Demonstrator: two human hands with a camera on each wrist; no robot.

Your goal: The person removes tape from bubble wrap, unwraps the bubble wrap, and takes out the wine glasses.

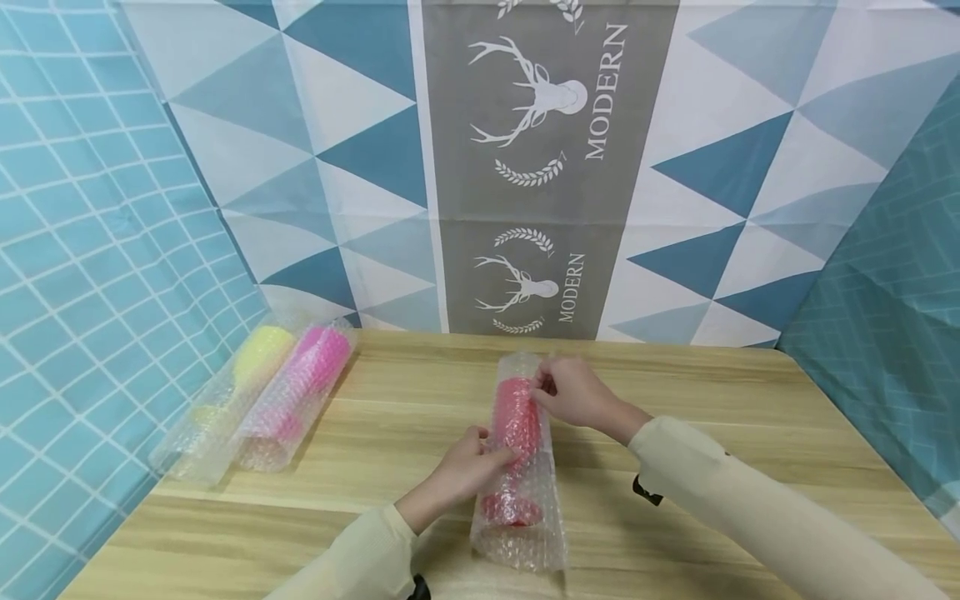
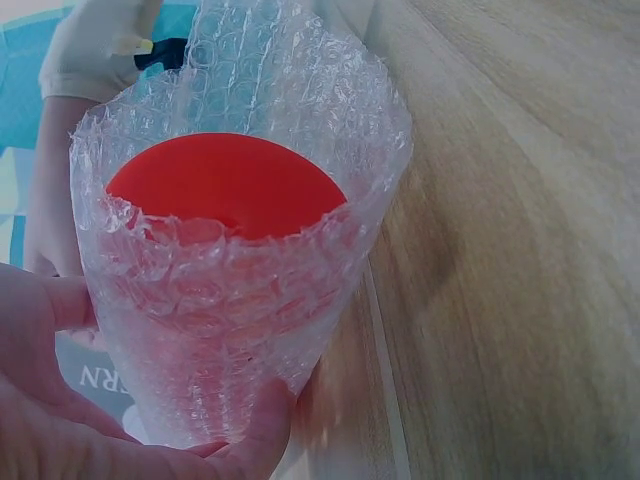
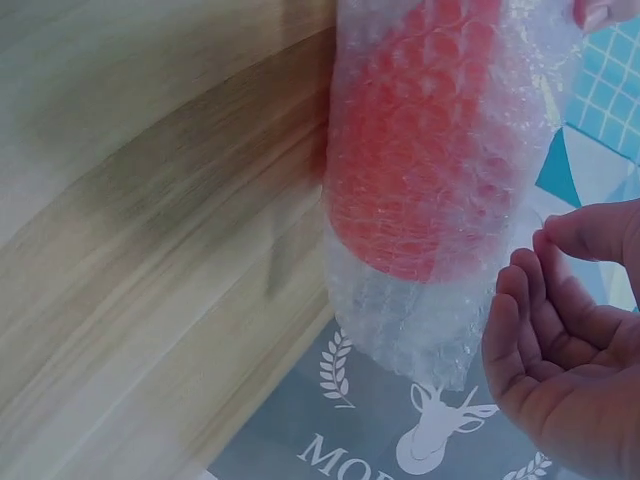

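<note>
A red goblet-shaped item (image 1: pixel 516 408) lies in clear bubble wrap (image 1: pixel 525 546) on the wooden table. Its wide end points toward the back; its flat round foot (image 2: pixel 225 185) shows through the wrap's open near end in the left wrist view. My left hand (image 1: pixel 467 467) grips the wrapped item from the left, thumb over the top. My right hand (image 1: pixel 576 392) is at the upper right edge of the wrap, other fingers curled. Its thumb and forefinger pinch together on what looks like a thin clear strip (image 3: pixel 538 216) beside the wrap.
Two more bubble-wrapped items of similar shape, one yellow (image 1: pixel 258 354) and one pink (image 1: pixel 322 354), lie side by side at the table's left edge. Patterned cloth (image 1: pixel 367 167) rises behind the wooden table (image 1: pixel 720 400), with blue cloth at both sides.
</note>
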